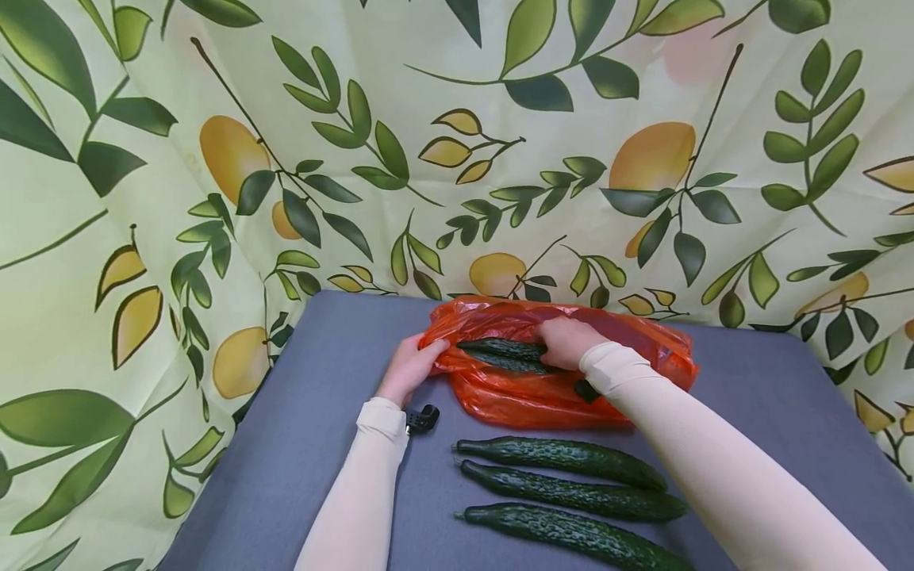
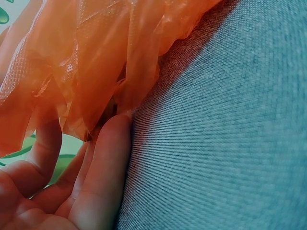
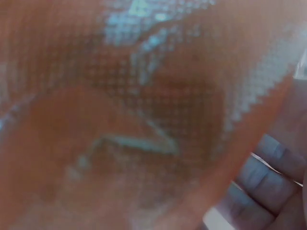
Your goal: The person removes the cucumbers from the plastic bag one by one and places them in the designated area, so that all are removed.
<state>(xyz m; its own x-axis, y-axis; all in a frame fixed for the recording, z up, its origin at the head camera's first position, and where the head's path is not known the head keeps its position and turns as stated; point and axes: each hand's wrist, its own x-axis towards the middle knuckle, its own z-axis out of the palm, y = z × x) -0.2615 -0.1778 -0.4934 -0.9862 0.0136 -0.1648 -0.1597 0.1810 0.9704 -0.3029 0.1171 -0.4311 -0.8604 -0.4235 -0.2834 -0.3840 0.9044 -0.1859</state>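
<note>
Head view: near the table's (image 1: pixel 300 444) far edge, the left hand (image 1: pixel 408 366) pinches the orange bag's (image 1: pixel 528 400) mouth while the right hand (image 1: pixel 566 341) grips two cucumbers (image 1: pixel 503 354) inside.

orange plastic bag (image 1: pixel 543 388), two cucumbers (image 1: pixel 503 354) inside

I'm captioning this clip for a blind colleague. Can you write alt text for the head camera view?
Two hands work at an orange plastic bag on a grey table: the left hand holds the bag's edge while the right hand grips cucumbers at its mouth. Three more cucumbers lie side by side in front, before a leaf-and-lemon backdrop.
</note>
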